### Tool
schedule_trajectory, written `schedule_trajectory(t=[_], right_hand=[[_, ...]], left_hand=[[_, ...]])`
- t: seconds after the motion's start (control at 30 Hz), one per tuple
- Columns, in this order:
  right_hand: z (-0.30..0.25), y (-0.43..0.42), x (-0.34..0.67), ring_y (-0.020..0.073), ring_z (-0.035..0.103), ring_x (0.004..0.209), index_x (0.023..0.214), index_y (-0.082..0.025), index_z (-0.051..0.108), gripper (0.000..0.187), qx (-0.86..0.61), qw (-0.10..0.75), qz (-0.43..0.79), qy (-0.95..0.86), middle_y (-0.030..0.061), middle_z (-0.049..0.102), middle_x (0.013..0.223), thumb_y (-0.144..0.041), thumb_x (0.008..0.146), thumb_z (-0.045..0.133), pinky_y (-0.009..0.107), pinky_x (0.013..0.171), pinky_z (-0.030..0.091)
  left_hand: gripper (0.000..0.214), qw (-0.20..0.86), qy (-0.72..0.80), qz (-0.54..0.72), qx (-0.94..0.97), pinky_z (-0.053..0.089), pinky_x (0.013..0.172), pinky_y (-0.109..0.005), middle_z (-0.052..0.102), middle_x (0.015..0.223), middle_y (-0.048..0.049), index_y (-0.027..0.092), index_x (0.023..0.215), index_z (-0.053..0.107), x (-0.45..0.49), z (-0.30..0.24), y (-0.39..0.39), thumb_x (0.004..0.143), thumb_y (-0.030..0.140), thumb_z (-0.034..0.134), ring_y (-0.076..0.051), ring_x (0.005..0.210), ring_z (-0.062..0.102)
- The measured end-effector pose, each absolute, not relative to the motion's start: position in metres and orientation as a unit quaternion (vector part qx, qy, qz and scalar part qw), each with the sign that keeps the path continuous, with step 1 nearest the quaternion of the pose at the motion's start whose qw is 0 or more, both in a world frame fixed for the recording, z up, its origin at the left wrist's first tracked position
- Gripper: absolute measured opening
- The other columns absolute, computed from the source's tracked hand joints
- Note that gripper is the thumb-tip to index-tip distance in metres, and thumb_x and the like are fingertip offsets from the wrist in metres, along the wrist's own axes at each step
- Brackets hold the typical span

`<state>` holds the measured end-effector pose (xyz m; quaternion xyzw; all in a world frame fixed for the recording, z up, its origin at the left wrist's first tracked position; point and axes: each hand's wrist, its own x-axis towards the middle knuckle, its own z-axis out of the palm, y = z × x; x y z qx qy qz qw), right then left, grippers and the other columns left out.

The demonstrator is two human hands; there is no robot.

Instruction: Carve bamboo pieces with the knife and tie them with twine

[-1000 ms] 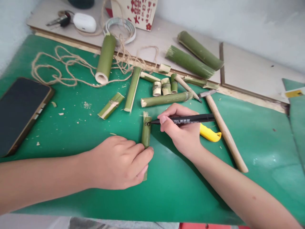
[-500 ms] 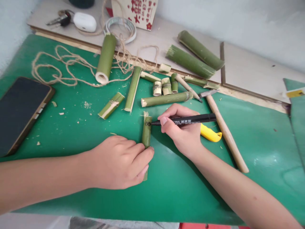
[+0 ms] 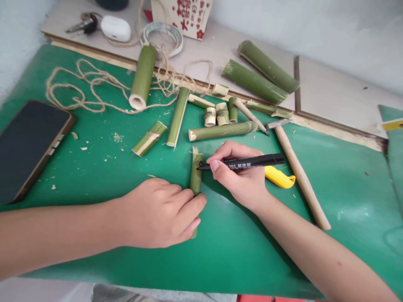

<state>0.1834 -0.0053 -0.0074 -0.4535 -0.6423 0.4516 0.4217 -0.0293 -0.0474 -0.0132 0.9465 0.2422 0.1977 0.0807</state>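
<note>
My left hand (image 3: pixel 168 214) is closed around the lower part of a bamboo piece (image 3: pixel 196 178), pressing it to the green mat (image 3: pixel 239 260). Its top end is frayed, and two small black circles are drawn near that end. In my right hand (image 3: pixel 241 176) is a black marker (image 3: pixel 255 161), its tip on or very close to the bamboo just below the circles. A yellow handle (image 3: pixel 281 178) lies behind my right hand, its other end hidden. Beyond it rests a hammer (image 3: pixel 302 178) with a wooden handle.
Several cut bamboo pieces (image 3: pixel 223 130) lie past my hands, with split bamboo lengths (image 3: pixel 255 82) on the ledge. Twine (image 3: pixel 94 79) is tangled at the back left near a tape roll (image 3: pixel 179 40). A phone (image 3: pixel 28 147) is at left; keys (image 3: pixel 83 26) and a white case (image 3: pixel 116 28) sit behind.
The marker tip has moved down slightly from the circles to just below them, and the marker tilts a little more. My left hand keeps its hold; the whole view has shifted slightly.
</note>
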Motion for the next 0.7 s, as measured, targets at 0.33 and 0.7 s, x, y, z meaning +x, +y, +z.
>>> schedule_trajectory(t=[0.33, 0.7], right_hand=[[-0.0055, -0.0045, 0.1833, 0.0099, 0.052, 0.052, 0.07, -0.022, 0.066, 0.015, -0.472, 0.412, 0.442, -0.641, -0.0043, 0.064, 0.06, -0.019, 0.084, 0.066, 0.024, 0.051, 0.042], [-0.0068, -0.0049, 0.1829, 0.0094, 0.052, 0.054, 0.071, -0.022, 0.068, 0.014, -0.473, 0.407, 0.438, -0.647, -0.004, 0.065, 0.063, -0.02, 0.085, 0.068, 0.024, 0.053, 0.042]], left_hand=[[0.029, 0.082, 0.239, 0.193, 0.948, 0.049, 0.051, -0.036, 0.075, 0.078, -0.0013, 0.012, 0.113, 0.07, -0.0295, -0.0127, -0.0466, 0.098, 0.032, 0.055, -0.018, 0.06, 0.071], [0.028, 0.083, 0.241, 0.19, 0.948, 0.05, 0.052, -0.037, 0.076, 0.079, -0.0018, 0.012, 0.113, 0.07, -0.0296, -0.012, -0.0471, 0.098, 0.031, 0.055, -0.018, 0.061, 0.072]])
